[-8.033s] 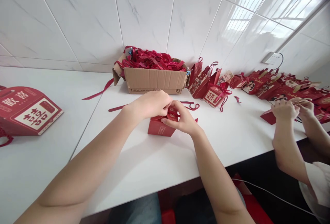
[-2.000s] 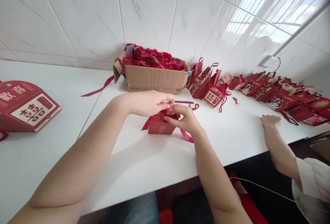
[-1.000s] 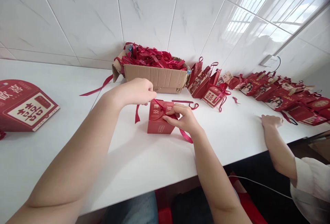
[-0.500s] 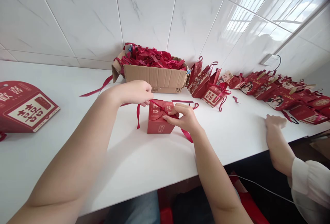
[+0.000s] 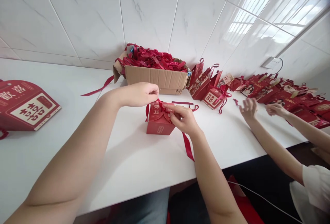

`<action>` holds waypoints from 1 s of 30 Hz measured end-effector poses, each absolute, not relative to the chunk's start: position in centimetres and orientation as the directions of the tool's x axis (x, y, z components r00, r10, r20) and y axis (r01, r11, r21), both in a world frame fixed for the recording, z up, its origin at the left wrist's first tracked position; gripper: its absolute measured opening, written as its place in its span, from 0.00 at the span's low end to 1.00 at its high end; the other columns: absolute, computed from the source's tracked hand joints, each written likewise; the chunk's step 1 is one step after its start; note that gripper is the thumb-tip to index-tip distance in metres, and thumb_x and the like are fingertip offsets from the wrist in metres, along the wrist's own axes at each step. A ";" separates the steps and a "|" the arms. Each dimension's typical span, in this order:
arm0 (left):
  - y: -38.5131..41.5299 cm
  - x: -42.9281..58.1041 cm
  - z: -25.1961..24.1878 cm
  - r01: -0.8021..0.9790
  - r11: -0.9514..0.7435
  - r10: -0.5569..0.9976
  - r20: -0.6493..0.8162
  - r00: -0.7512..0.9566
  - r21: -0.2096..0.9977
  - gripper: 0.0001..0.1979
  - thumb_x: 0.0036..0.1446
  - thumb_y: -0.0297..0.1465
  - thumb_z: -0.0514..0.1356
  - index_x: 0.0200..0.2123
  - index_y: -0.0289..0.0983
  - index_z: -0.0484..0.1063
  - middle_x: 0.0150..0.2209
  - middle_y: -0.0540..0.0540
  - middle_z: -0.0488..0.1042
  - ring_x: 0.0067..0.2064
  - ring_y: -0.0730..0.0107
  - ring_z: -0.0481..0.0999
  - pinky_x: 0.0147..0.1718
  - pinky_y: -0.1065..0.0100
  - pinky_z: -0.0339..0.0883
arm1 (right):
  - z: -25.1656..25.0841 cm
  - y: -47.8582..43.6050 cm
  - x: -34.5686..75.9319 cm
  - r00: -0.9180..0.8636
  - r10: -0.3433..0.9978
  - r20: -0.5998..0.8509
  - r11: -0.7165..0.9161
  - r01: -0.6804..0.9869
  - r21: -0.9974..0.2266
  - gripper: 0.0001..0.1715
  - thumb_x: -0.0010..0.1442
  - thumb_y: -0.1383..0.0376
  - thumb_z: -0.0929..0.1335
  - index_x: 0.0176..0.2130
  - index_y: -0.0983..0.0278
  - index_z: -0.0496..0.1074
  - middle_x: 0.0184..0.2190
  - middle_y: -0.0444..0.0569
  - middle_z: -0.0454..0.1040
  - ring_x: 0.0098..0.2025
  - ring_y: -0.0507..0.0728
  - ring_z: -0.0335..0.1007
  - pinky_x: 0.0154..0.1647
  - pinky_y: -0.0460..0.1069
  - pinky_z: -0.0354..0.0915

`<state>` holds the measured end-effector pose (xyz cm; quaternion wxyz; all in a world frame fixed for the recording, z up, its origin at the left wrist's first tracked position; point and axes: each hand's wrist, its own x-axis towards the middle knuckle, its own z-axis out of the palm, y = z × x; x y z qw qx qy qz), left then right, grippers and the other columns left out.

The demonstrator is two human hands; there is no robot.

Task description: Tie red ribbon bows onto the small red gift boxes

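Note:
A small red gift box (image 5: 160, 127) with pale characters stands on the white table in front of me. A red ribbon (image 5: 188, 145) runs over its top, one tail trailing to the right across the table. My left hand (image 5: 146, 94) is closed at the upper left of the box, its fingertips pinching the ribbon just above the lid. At the box's right top edge my right hand (image 5: 183, 116) is closed too, thumb and forefinger pinched on the ribbon near its crossing. The fingertips partly hide the crossing.
Behind the box stands a cardboard carton (image 5: 154, 78) heaped with red ribbons. A larger red box (image 5: 28, 105) lies at the left. Finished-looking boxes with bows (image 5: 212, 97) and many red boxes (image 5: 283, 100) line the right. A co-worker's hands (image 5: 249, 110) reach in there.
My left hand has moved slightly right, closer over the lid. The ribbon's left tail has drawn up against the box. The co-worker's hands have come forward, two now showing.

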<state>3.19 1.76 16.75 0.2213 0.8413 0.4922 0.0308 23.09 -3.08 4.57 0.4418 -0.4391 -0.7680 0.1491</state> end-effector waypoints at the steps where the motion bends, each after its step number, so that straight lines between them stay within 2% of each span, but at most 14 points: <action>1: 1.7 3.3 16.7 0.813 -0.410 0.847 -0.159 0.508 0.414 0.05 0.55 0.35 0.53 0.30 0.40 0.64 0.26 0.50 0.68 0.22 0.73 0.61 0.21 0.70 0.51 | 4.5 -3.0 23.1 -0.231 0.793 0.563 0.584 0.551 -0.596 0.22 0.56 0.71 0.62 0.49 0.62 0.75 0.23 0.43 0.67 0.24 0.49 0.59 0.27 0.46 0.60; 5: 1.8 3.4 16.7 0.823 -0.375 0.862 -0.167 0.479 0.428 0.06 0.56 0.35 0.51 0.30 0.40 0.64 0.25 0.52 0.69 0.23 0.73 0.65 0.20 0.71 0.51 | 4.4 -2.9 23.0 -0.229 0.772 0.593 0.606 0.545 -0.579 0.21 0.54 0.72 0.62 0.44 0.64 0.78 0.30 0.48 0.76 0.29 0.52 0.68 0.31 0.47 0.66; 11: 2.1 3.3 16.6 0.811 -0.369 0.856 -0.173 0.487 0.454 0.06 0.54 0.35 0.50 0.28 0.40 0.63 0.32 0.53 0.77 0.30 0.69 0.73 0.24 0.72 0.58 | 4.3 -2.7 22.8 -0.199 0.749 0.632 0.627 0.520 -0.579 0.18 0.52 0.73 0.63 0.38 0.63 0.80 0.31 0.48 0.79 0.28 0.51 0.70 0.29 0.47 0.67; 17: 3.1 2.9 15.9 0.779 -0.268 0.867 -0.211 0.451 0.567 0.03 0.49 0.33 0.53 0.26 0.40 0.63 0.37 0.52 0.80 0.39 0.66 0.78 0.33 0.72 0.66 | 4.2 -2.8 23.1 -0.201 0.782 0.590 0.594 0.525 -0.610 0.21 0.53 0.74 0.62 0.41 0.63 0.79 0.32 0.48 0.80 0.28 0.52 0.70 0.28 0.47 0.66; 20: 3.7 2.7 15.6 0.804 -0.233 0.881 -0.232 0.413 0.546 0.03 0.46 0.32 0.54 0.24 0.39 0.64 0.35 0.50 0.80 0.41 0.64 0.78 0.35 0.71 0.68 | 4.3 -2.9 23.2 -0.208 0.818 0.536 0.555 0.529 -0.642 0.23 0.53 0.74 0.62 0.43 0.62 0.78 0.33 0.48 0.79 0.30 0.52 0.71 0.30 0.48 0.66; 25: 3.9 2.8 15.5 0.874 -0.217 0.894 -0.272 0.357 0.434 0.04 0.44 0.32 0.55 0.24 0.39 0.67 0.36 0.49 0.81 0.41 0.62 0.78 0.30 0.71 0.65 | 4.7 -3.1 23.4 -0.208 0.856 0.474 0.504 0.538 -0.675 0.23 0.53 0.73 0.61 0.44 0.64 0.78 0.25 0.45 0.74 0.25 0.50 0.64 0.27 0.47 0.62; 30: 4.1 2.7 15.3 0.897 -0.212 0.890 -0.302 0.341 0.389 0.05 0.43 0.33 0.56 0.25 0.39 0.68 0.36 0.47 0.81 0.39 0.60 0.78 0.27 0.69 0.63 | 4.8 -3.3 23.8 -0.184 0.904 0.385 0.424 0.487 -0.763 0.22 0.53 0.72 0.62 0.44 0.64 0.77 0.18 0.39 0.59 0.20 0.47 0.51 0.22 0.45 0.54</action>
